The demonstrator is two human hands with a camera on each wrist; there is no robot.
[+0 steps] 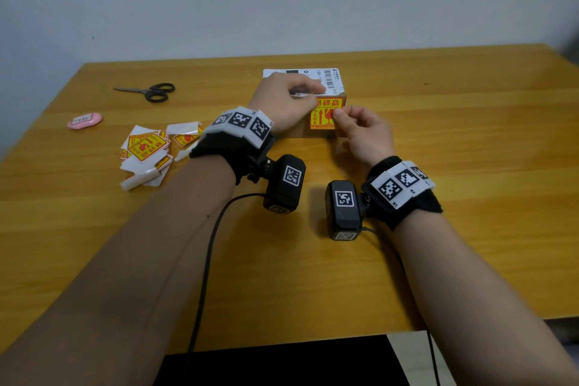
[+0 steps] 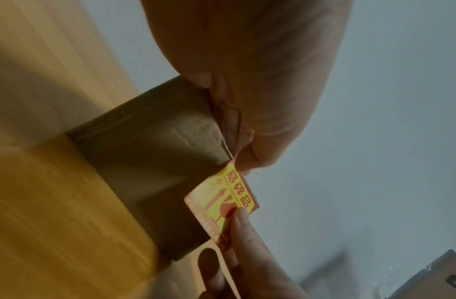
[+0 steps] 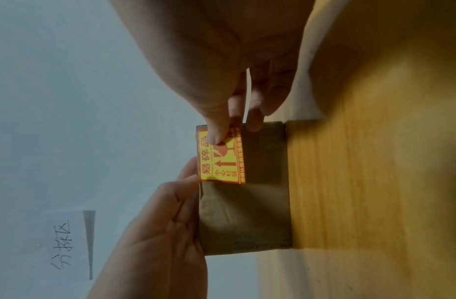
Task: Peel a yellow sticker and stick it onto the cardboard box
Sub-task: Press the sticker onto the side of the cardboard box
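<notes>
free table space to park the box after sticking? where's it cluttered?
Bare table right of the cardboard box and right hand, out to the edge; also the near strip between the forearms. Crowded left: sticker pile, scissors, pink object.

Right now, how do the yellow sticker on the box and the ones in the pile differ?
The yellow sticker stands flat against the cardboard box's front face under the right hand; the pile of stickers lies loose on the table. It is single; the pile overlaps, with curled white backing. Both share yellow-and-red print.
</notes>
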